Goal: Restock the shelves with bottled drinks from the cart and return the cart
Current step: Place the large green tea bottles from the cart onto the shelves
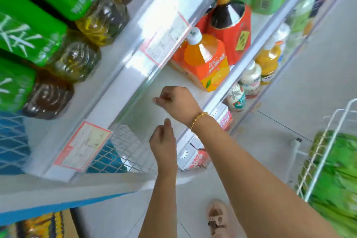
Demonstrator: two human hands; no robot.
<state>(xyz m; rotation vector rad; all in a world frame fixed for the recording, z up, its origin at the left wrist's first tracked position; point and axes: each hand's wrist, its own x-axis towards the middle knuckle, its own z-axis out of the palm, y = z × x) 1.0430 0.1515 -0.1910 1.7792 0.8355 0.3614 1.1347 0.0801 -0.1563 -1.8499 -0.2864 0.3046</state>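
Note:
My right hand, with a gold bracelet at the wrist, hovers over a bare stretch of the white middle shelf, fingers loosely curled and holding nothing. Just below it, by the shelf's front edge, my left hand is relaxed and holds nothing. To the right on the same shelf stand an orange juice bottle and a dark bottle with a red label. The white wire cart is at the right edge, with green-labelled bottles in it, blurred.
The shelf above carries large green-labelled tea bottles behind a clear rail with price tags. The shelf below holds small milk and juice bottles. A wire mesh divider ends the shelf. My sandalled foot stands on the grey floor.

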